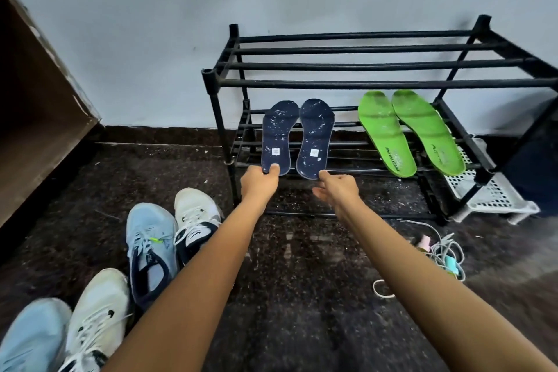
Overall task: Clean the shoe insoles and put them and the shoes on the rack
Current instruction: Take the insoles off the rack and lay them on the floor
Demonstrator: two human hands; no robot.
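Left hand (259, 184) pinches one navy insole (279, 133) at the front edge of the rack (362, 84), fingertips hidden beneath; right hand (338, 190) loosely spread.

Two navy insoles (314, 136), two green insoles (383, 133), two blue shoes (151, 244), two white shoes (196, 214), one rack (362, 83), perhaps two cables (447, 251)

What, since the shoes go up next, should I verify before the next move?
1. Dark blue speckled insoles on black metal rack's lower shelf: ok.
2. Bright green insoles beside them: ok.
3. Left hand free: not ok, it pinches one blue insole's heel.
4. Right hand free: ok, open.
5. Blue insoles clean: cannot tell, white specks show.
6. Light blue and white lace-up trainers racked: not ok, all four on the floor.
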